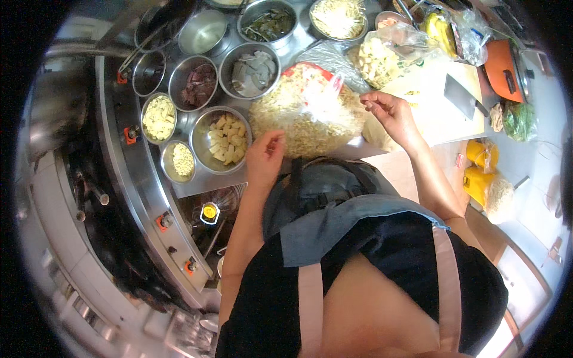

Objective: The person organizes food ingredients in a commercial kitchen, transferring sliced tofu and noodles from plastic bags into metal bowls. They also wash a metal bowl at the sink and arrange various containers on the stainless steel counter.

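Observation:
A large clear plastic bag of pale sprouts or shreds (pixel 309 129) lies before me, its gathered top pale and partly red. My left hand (pixel 267 154) is at the bag's near left side, fingers curled; whether it grips the plastic cannot be told. Beside it stands a steel bowl of yellowish chunks (pixel 227 138). My right hand (pixel 388 112) is raised at the bag's right side, fingertips close together, with nothing plainly seen between them. Past it, a cleaver (pixel 461 96) rests on a pale cutting board (pixel 429 121).
Steel bowls hold grey pieces (pixel 254 74), dark red meat (pixel 199 85), yellow slices (pixel 159 117) and bean sprouts (pixel 339 18). Another bag of pale chunks (pixel 378 60) lies behind. A stove front with knobs (pixel 165 220) runs along the left; an orange container (pixel 503 69) stands at right.

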Available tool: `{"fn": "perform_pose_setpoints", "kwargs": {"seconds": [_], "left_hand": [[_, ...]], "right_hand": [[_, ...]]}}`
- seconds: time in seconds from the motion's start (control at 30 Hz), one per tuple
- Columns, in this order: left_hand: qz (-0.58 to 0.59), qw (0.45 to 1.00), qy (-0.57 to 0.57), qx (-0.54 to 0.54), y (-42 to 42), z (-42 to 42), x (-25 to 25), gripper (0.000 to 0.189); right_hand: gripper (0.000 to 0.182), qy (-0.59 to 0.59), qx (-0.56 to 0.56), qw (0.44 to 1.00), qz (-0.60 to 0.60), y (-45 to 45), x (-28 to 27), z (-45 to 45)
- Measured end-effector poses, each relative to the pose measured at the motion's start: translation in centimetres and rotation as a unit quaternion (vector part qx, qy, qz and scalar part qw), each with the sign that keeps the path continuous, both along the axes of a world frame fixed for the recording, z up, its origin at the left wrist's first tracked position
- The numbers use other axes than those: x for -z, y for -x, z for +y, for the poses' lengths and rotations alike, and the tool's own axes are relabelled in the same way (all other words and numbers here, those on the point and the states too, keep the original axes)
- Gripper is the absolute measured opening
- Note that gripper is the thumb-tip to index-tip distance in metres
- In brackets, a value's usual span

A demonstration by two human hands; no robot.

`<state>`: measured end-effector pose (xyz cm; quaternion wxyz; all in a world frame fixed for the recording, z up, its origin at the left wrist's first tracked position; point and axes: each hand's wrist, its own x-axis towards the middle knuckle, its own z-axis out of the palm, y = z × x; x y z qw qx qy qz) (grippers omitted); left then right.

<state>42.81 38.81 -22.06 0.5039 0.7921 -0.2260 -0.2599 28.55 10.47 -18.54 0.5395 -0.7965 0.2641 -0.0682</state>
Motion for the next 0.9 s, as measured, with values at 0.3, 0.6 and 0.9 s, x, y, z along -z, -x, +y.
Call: {"fn": "perform_pose_setpoints", "kwargs": {"seconds": [0.3, 0.6, 0.9], "left_hand": [[-0.214, 0.970, -0.112, 0.008, 3.3, -9.6, 3.6, 0.030], [-0.151, 0.986, -0.050, -0.056, 6.3, -8.2, -0.3, 0.031], [-0.047, 0.994, 0.075, -0.070, 5.9, -8.2, 0.9, 0.025]], "right_hand": [[0.019, 0.019, -0.176, 0.984, 0.003, 1.0, 2.3, -0.4], [0.022, 0.103, -0.159, 0.974, -0.127, -4.0, -1.2, 1.5], [0.029, -0.220, -0.151, 0.959, 0.091, -6.7, 1.3, 1.4]]}}
